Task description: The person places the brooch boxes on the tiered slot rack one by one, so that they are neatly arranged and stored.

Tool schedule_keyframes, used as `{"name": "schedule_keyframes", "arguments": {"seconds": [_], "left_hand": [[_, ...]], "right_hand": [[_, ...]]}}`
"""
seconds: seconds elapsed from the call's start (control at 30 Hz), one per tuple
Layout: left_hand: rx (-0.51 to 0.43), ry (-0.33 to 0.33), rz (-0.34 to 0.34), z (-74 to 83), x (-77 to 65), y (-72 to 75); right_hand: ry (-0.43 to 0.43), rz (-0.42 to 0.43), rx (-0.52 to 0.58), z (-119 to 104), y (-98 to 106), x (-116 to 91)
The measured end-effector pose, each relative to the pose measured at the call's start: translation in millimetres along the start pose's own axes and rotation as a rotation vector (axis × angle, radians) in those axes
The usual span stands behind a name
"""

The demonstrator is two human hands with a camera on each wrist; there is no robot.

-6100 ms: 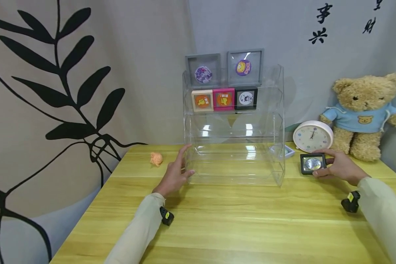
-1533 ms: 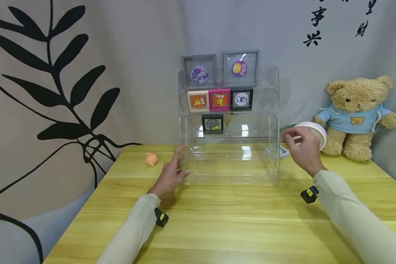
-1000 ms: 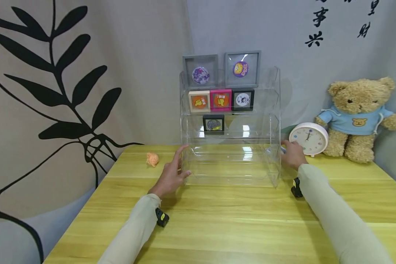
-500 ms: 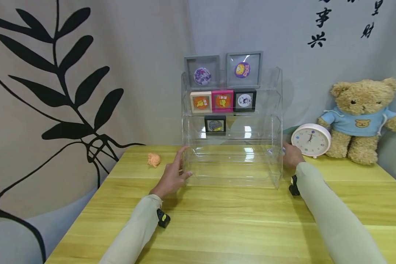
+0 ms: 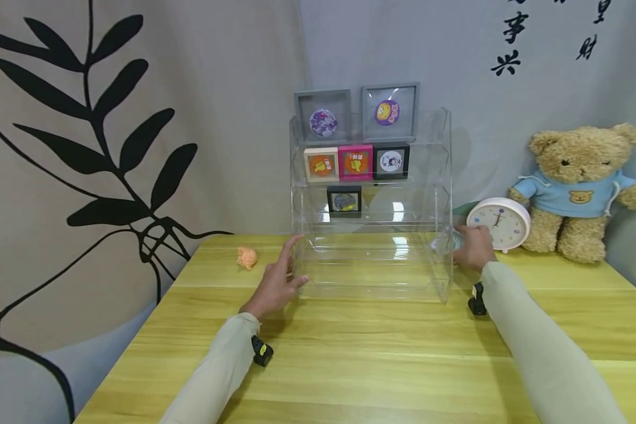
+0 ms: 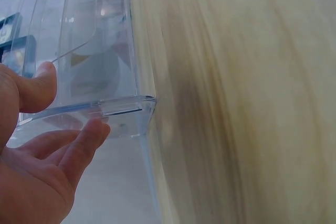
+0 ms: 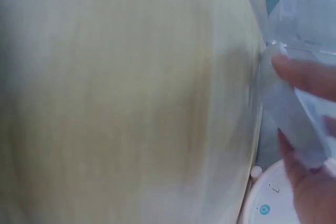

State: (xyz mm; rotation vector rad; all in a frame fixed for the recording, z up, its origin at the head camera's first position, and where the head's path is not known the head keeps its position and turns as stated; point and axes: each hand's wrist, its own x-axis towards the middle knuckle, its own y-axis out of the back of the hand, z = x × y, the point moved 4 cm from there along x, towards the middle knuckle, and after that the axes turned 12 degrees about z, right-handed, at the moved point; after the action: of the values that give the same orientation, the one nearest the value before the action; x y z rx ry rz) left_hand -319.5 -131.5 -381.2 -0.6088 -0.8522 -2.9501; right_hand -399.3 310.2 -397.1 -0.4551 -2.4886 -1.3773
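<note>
A clear acrylic tiered display rack (image 5: 373, 259) stands at the table's back. My left hand (image 5: 277, 285) holds its left side, with the side panel between thumb and fingers in the left wrist view. Past the rack's right side, my right hand (image 5: 474, 247) pinches a small pale square display frame (image 7: 296, 121), tilted in the right wrist view and mostly hidden in the head view. Two grey frames stand on the top tier. Below them are a cream frame (image 5: 321, 165), a pink frame (image 5: 355, 162) and a black frame (image 5: 391, 161). Another black frame (image 5: 344, 202) sits one tier lower.
A white round clock (image 5: 499, 224) stands right beside the right hand, with a teddy bear (image 5: 583, 188) in a blue top behind it. A small orange lump (image 5: 247, 257) lies left of the rack. The wooden table (image 5: 371, 365) stretches toward the front.
The black frame once in the right hand now stands on the third tier. The right hand has since moved to the pale frame and lifted and tilted it. The left hand stays at the rack.
</note>
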Motion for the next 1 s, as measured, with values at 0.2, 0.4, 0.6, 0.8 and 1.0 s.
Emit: {"name": "schedule_keyframes", "arguments": {"seconds": [0.2, 0.4, 0.6, 0.8, 1.0], "left_hand": [[-0.002, 0.005, -0.001, -1.7, 0.8, -0.7], [-0.009, 0.008, -0.005, -2.5, -0.9, -1.5], [-0.005, 0.011, -0.011, -2.0, -1.3, -2.1], [-0.001, 0.010, -0.009, -1.8, -0.5, -1.1], [0.000, 0.008, -0.006, -0.6, 0.4, 0.5]], "right_hand": [[-0.010, -0.025, 0.058, 0, 4, -3], [-0.063, -0.054, 0.190, 4, 15, -12], [-0.112, -0.094, 0.528, 8, 27, -22], [-0.125, -0.103, 0.915, 10, 48, -31], [-0.054, -0.111, 1.168, 3, 68, -37]]}}
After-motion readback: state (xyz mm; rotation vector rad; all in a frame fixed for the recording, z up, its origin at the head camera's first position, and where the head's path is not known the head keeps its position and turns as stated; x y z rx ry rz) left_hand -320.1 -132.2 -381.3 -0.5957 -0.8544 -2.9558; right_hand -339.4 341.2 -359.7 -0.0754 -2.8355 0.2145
